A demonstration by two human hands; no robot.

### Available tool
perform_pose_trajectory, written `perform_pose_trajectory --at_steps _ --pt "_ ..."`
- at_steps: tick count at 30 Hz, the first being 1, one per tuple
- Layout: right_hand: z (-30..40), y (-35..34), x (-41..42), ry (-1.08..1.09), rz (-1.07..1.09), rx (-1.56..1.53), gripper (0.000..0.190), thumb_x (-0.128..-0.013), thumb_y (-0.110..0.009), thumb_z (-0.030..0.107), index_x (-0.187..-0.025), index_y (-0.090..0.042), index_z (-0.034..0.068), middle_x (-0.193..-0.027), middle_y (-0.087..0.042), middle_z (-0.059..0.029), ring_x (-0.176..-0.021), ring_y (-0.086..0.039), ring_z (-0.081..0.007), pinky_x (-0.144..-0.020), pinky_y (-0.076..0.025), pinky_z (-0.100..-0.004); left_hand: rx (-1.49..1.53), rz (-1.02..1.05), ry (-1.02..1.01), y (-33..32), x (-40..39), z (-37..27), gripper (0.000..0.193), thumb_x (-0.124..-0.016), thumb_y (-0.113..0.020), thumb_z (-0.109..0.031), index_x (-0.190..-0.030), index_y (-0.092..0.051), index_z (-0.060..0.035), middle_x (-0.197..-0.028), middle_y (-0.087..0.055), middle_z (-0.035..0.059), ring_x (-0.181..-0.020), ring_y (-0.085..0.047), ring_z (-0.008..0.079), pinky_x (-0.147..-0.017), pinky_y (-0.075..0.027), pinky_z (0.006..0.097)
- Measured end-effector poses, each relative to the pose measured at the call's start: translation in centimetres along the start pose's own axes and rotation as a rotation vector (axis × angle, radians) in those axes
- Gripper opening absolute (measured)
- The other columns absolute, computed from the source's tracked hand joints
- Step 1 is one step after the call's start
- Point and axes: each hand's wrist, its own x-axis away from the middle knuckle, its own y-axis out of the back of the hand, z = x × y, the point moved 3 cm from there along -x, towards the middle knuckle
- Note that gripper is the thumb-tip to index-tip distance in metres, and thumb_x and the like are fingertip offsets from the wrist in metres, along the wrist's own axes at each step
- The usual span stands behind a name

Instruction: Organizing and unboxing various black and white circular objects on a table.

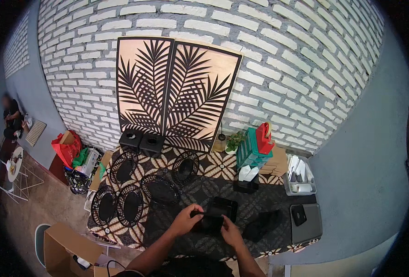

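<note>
Before me, over a dark mat (177, 235) on a table with a patterned cloth (221, 166), both my hands grip a black item (211, 223). My left hand (189, 218) pinches its left end between thumb and fingers. Its right end is between the fingers of my right hand (230, 232). The item is too dark to tell its exact kind. Just behind it stands a black box-like container (227, 204), partly overlapped by the held item. Right of my right hand lies a crumpled black cloth-like thing (263, 225).
Several black openwork oval baskets (130, 204) stand at left. Behind are two black boxes (151, 143), a teal drawer unit (253, 152) and a black napkin holder (247, 183). At right are a cutlery tray (299, 175) and a grey tray (306, 228). An open carton (69, 242) sits lower left.
</note>
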Motion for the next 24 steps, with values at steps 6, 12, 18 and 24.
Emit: perform_pose_trajectory --at_steps 6,12,18,24 --pt "1.7 0.5 1.8 0.051 0.417 -1.067 0.089 -0.083 -0.075 0.052 -0.147 -0.039 0.002 -0.138 -0.05 -0.0117 -0.124 -0.051 -0.0245 -0.107 -0.041 -0.0398 0.326 0.019 -0.172 -3.7 -0.4 2.7 0.015 -0.097 -0.06 -0.004 -0.11 -0.052 -0.0049 -0.109 -0.054 0.0039 -0.106 -0.051 0.0128 -0.096 -0.04 0.0296" --pt "-0.3 -1.7 4.0 -0.143 0.554 -1.256 0.1 -0.077 -0.08 0.053 -0.15 -0.034 0.002 -0.144 -0.045 -0.0097 -0.131 -0.046 -0.0233 -0.111 -0.036 -0.0397 0.148 -0.091 -0.163 -5.1 0.5 3.1 0.017 -0.099 -0.059 -0.012 -0.112 -0.049 -0.0066 -0.115 -0.053 0.0069 -0.113 -0.051 0.0171 -0.101 -0.039 0.0346" --pt "1.7 -0.2 2.9 -0.05 0.407 -0.938 0.101 -0.078 -0.079 0.052 -0.153 -0.03 0.007 -0.144 -0.044 -0.0154 -0.135 -0.04 -0.0296 -0.114 -0.031 -0.0448 0.042 -0.125 -0.081 -4.3 0.7 5.4 0.038 -0.096 -0.062 -0.012 -0.13 -0.045 -0.0074 -0.124 -0.051 0.0094 -0.116 -0.051 0.0195 -0.095 -0.044 0.0352" --pt "4.2 3.5 1.4 0.14 0.101 0.379 0.104 -0.074 -0.076 0.065 -0.157 -0.027 0.026 -0.151 -0.028 -0.0265 -0.139 -0.026 -0.0482 -0.112 -0.026 -0.0602 0.028 0.001 -0.118 -4.4 -0.1 4.8 0.067 -0.093 -0.066 -0.017 -0.149 -0.03 -0.0075 -0.141 -0.042 0.0154 -0.129 -0.046 0.0318 -0.105 -0.041 0.0444"
